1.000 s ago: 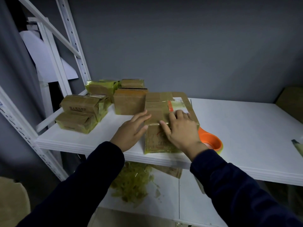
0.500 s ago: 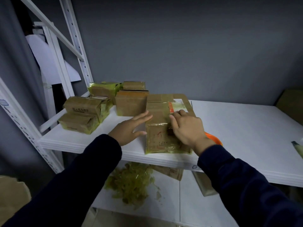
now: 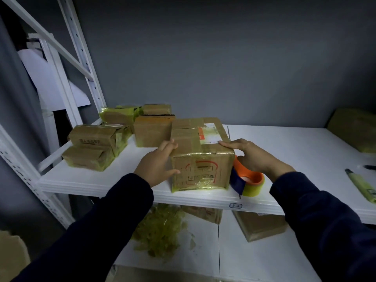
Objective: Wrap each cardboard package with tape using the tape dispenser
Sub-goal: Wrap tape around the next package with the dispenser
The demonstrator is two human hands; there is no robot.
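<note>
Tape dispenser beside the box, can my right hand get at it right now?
Probably yes. The tape dispenser lies on the shelf right under the right hand, which rests on the top edge of the cardboard box; nothing sits between them.

You wear a dark navy long-sleeved top; your left sleeve [image 3: 105, 220] and right sleeve [image 3: 325, 220] are plain, soft cloth, ending at the wrists; your left hand [image 3: 157, 165] and right hand [image 3: 258, 157] are bare.
</note>
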